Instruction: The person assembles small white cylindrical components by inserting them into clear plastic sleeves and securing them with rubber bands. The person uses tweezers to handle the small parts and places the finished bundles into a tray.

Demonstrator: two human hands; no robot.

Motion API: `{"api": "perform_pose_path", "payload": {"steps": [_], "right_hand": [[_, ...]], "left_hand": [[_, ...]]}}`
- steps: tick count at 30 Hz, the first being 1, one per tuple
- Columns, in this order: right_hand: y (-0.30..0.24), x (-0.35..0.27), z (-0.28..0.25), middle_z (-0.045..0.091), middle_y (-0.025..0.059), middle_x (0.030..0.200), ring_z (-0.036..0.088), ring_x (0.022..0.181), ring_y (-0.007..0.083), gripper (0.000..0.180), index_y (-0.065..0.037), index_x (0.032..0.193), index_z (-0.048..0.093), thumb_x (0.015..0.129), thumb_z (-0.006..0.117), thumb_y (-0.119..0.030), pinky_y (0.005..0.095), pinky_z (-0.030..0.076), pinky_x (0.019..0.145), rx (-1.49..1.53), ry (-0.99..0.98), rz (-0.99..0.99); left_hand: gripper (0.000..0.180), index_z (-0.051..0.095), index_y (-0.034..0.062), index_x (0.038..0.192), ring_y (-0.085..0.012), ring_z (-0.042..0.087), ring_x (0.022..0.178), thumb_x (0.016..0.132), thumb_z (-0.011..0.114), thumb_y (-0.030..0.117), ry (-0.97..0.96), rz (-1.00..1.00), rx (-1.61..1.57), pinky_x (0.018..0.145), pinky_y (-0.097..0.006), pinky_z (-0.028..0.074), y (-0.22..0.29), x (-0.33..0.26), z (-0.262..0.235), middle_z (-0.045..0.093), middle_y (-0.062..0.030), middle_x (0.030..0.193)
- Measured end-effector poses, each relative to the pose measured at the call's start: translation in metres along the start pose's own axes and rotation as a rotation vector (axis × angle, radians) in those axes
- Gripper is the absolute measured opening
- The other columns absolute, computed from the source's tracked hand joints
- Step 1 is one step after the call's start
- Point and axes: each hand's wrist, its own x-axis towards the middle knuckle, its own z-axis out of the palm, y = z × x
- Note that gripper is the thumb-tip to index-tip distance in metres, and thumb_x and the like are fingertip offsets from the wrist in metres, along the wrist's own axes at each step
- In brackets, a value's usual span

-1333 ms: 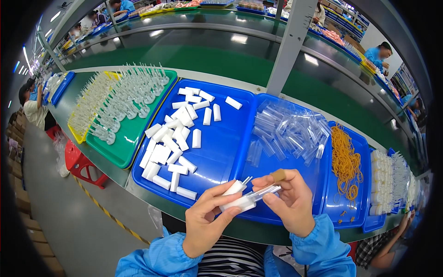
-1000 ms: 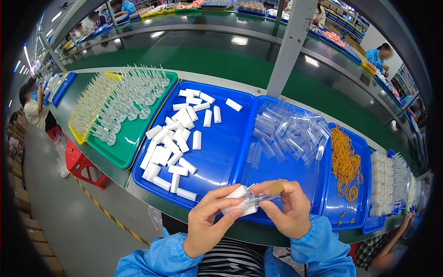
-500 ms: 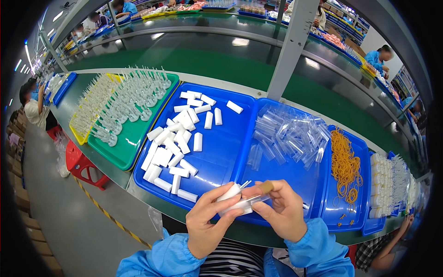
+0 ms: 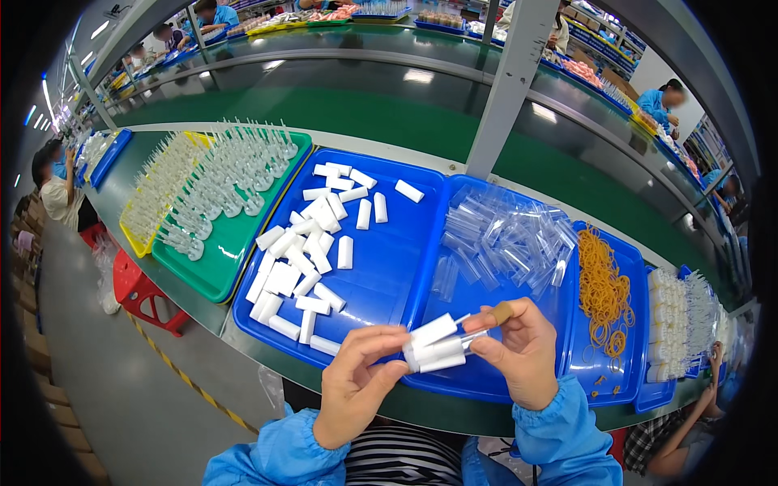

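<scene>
Clearly the work is only partly through: both hands meet over the near rim of the blue tray [image 4: 243, 312], pinching a small bundle of white caps [image 4: 433, 344] joined to clear tubes [image 4: 478, 334]. The left hand [image 4: 356, 389] has its fingers closed on the capped end, thumb below and fingertips above; the right hand [image 4: 523, 352] is closed round the tube end, a taped fingertip raised above it. Whether the bundle is bound yet I cannot tell — no band shows on it. Behind the hands lie plenty of loose caps [image 4: 312, 251] on the tray, a heap of bare tubes [image 4: 506, 239] in the next tray, and a pile of orange rubber bands [image 4: 604, 292] further right, so much stock is left. Finished-looking white stacks [image 4: 673, 324] sit at the far right — a modest share done, by my judgement. Left of the caps, a green tray [image 4: 219, 275] holds clear pronged pieces.
</scene>
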Motion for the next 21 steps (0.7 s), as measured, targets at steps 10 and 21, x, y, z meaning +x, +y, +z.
{"api": "perform_pose_path", "payload": {"steps": [10, 21], "right_hand": [[0.009, -0.008, 0.005, 0.07, 0.0091, 0.104, 0.063, 0.107, 0.0185, 0.027, -0.004, 0.102, 0.064, 0.082, 0.081, -0.008, 0.0413, 0.036, 0.111, -0.08, -0.133, -0.001], [-0.014, -0.008, -0.012, 0.07, 0.0079, 0.107, 0.063, 0.106, 0.026, 0.026, -0.006, 0.103, 0.068, 0.08, 0.08, -0.007, 0.0376, 0.047, 0.094, -0.437, -0.271, -0.262]], "left_hand": [[0.035, 0.061, -0.0044, 0.115, -0.0292, 0.06, 0.118, 0.082, 0.071, -0.013, -0.079, 0.144, 0.16, 0.094, -0.037, 0.06, -0.006, -0.014, -0.006, 0.052, -0.0184, 0.124], [0.029, 0.058, -0.0022, 0.118, -0.0297, 0.056, 0.123, 0.092, 0.066, 0.005, -0.261, -0.194, 0.038, 0.104, -0.045, 0.047, 0.015, 0.003, 0.003, 0.055, -0.023, 0.134]]}}
